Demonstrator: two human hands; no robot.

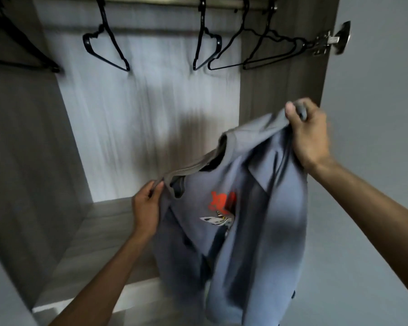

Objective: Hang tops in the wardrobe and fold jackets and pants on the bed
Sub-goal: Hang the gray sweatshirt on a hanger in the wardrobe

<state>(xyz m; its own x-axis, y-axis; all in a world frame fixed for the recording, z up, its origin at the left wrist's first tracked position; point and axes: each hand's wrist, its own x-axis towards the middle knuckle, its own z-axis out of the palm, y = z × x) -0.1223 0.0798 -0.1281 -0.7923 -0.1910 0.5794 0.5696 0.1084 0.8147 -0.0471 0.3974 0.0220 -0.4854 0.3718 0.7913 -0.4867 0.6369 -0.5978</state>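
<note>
- Head view: facing into the open wardrobe (pixel 151 114), with its pale back panel spreading behind and above both grips and its wooden floor lying beyond and below the left grip.
- Holding up the grey-blue top (pixel 257 243) in front of the wardrobe's lower right part, stretching its neckline between the two grips and letting the body drape well below them, touching no hanger.
- Seeing the rail (pixel 151 1) running across the upper edge, far above both grips.
- Counting five black hangers (pixel 108 48) dangling bare from it: one well left of the left grip, one above the left grip, three crowding together above the gap between the grips.
- Clenching the right hand (pixel 309 135) round bunched fabric at the top's shoulder, fingers curling tight, sitting higher and further right than the other grip.
- Pinching the collar edge in the left hand (pixel 146 208), thumb and fingers closing on the fabric, sitting lower and to the left.
- Showing an orange and white print (pixel 222 208) on the chest, below and between the grips, blurring too much for reading.
- Catching a metal door hinge (pixel 327 42) directly above the right grip.
</note>
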